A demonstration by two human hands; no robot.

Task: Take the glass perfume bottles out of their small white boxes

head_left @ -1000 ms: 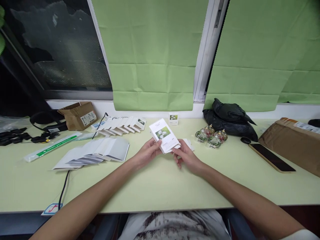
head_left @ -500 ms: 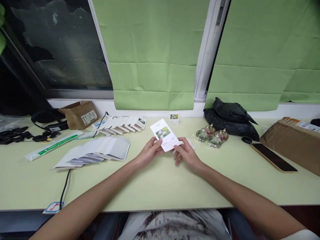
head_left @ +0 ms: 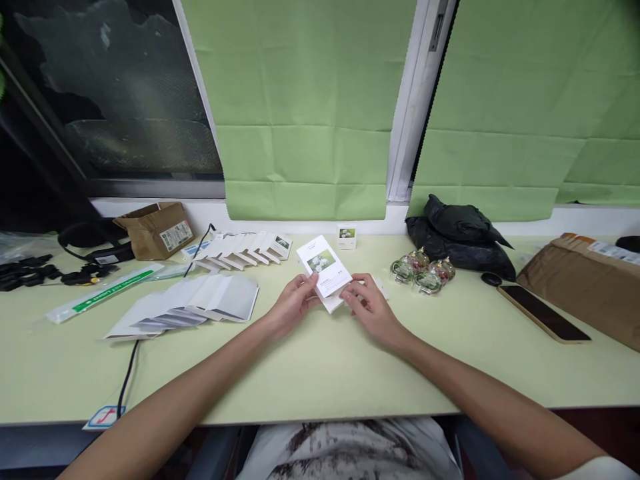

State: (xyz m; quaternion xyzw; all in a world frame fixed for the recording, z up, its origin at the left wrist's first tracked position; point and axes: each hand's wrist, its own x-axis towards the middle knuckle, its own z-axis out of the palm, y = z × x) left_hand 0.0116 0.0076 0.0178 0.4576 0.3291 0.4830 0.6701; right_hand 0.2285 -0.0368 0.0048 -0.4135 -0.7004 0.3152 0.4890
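Observation:
Between my hands, above the middle of the table, is a white paper box (head_left: pixel 333 283) printed with a white flower on green. My left hand (head_left: pixel 293 303) is closed on its left edge, thumb on the printed face. At the lower right, my right hand (head_left: pixel 370 308) has its fingers bent against the box's edge and end flap. Beyond the box stands a small box (head_left: pixel 347 237) with a similar picture. To the left lie overlapping flat white cartons (head_left: pixel 220 297), and behind them a row of white boxes (head_left: pixel 245 250).
Clear-wrapped ornaments (head_left: pixel 425 272) lie to the right, near a black plastic bag (head_left: pixel 460 240). A phone (head_left: pixel 545 313) and a brown parcel (head_left: pixel 583 287) are farther right. At the left are an open cardboard box (head_left: pixel 157 230), a green-and-white packet (head_left: pixel 105 293) and a black cable (head_left: pixel 129 377).
The box has turned a little and now shows a side and a lower end beneath its printed face. My left thumb has moved up its edge; my right fingers are more bent.

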